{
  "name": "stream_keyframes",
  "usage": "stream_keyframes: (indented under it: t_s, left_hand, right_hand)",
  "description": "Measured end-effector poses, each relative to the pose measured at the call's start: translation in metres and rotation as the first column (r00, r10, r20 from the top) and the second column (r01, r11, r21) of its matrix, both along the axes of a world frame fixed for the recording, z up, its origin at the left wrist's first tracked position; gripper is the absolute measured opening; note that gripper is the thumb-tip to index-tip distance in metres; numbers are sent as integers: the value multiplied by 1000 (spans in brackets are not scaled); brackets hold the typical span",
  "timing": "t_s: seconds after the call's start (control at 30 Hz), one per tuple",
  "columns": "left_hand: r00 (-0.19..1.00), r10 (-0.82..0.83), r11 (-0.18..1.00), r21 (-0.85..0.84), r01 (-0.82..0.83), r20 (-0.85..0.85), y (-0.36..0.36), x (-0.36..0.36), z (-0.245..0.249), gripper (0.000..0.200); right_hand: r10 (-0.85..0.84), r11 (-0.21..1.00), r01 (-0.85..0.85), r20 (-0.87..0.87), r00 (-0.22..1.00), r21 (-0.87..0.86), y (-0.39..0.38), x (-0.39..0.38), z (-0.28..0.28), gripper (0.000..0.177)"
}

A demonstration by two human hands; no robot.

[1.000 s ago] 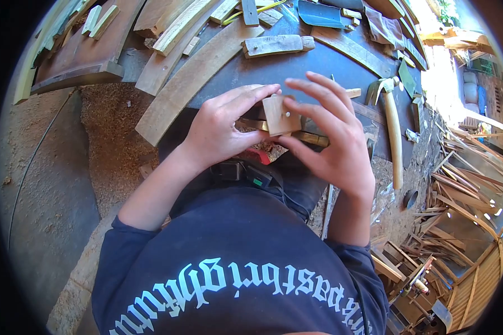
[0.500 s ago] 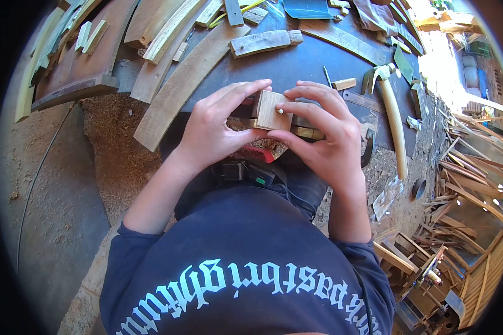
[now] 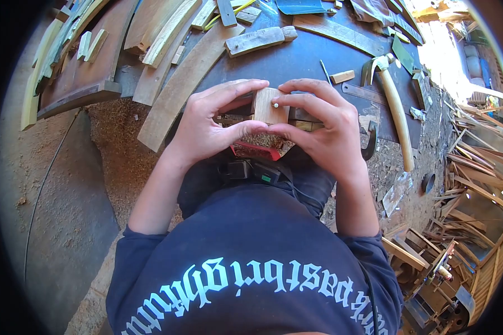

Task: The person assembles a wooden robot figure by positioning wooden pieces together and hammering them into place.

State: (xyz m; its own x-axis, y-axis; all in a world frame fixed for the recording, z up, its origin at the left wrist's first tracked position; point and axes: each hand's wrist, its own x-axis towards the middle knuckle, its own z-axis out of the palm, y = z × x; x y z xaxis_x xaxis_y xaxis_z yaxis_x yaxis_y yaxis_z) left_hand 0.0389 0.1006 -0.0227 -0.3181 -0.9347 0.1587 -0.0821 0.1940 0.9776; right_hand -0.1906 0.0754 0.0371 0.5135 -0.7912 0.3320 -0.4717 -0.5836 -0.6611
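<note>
A small squared wooden block (image 3: pixel 267 110) is held between my two hands at the near edge of the dark work table (image 3: pixel 274 66). My left hand (image 3: pixel 221 114) grips its left side, fingers on the far edge and thumb at the near edge. My right hand (image 3: pixel 323 117) closes on the right side, its thumb tip meeting the left thumb. A tiny white round tip (image 3: pixel 276 105) shows by the right index finger; what it belongs to is hidden. Below the block, a red angular part (image 3: pixel 254 151) and wood shavings are visible.
A claw hammer (image 3: pixel 395 111) lies to the right, near a thin pencil-like stick (image 3: pixel 325 71) and a small wood offcut (image 3: pixel 342 77). A rough wooden piece (image 3: pixel 256 42) and a long curved board (image 3: pixel 193 84) lie beyond and left. Scrap wood (image 3: pixel 478 173) is heaped at right.
The block has turned slightly, so its top face sits squarer to me. My thumbs have come together at its near edge. The whole view has shifted a little.
</note>
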Motion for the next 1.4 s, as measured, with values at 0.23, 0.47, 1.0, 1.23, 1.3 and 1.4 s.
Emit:
stream_keyframes:
  t_s: [0.23,0.47,1.0,1.23,1.3,1.4]
  left_hand:
    - [999,-6,997,80,9,-45,1,-2,5,55]
    - [991,104,994,24,-103,-79,4,-14,10,48]
    - [997,71,988,140,-66,-32,3,-17,9,51]
    - [996,79,987,141,-73,-37,5,-17,10,51]
    - [996,78,988,136,-72,-43,5,-18,10,50]
    - [996,79,989,129,-73,-44,5,-16,7,51]
  right_hand:
    - [-43,997,38,64,997,73,0,3,-1,48]
    - [-98,991,103,-67,993,85,2,4,10,54]
    - [-589,803,492,-330,738,-336,-45,-145,-2,38]
    - [-531,845,460,-524,666,-272,-72,-167,-20,39]
    - [-530,847,395,-504,682,-356,-70,-167,-23,37]
    - [-536,829,341,-457,710,-442,-60,-155,-6,29]
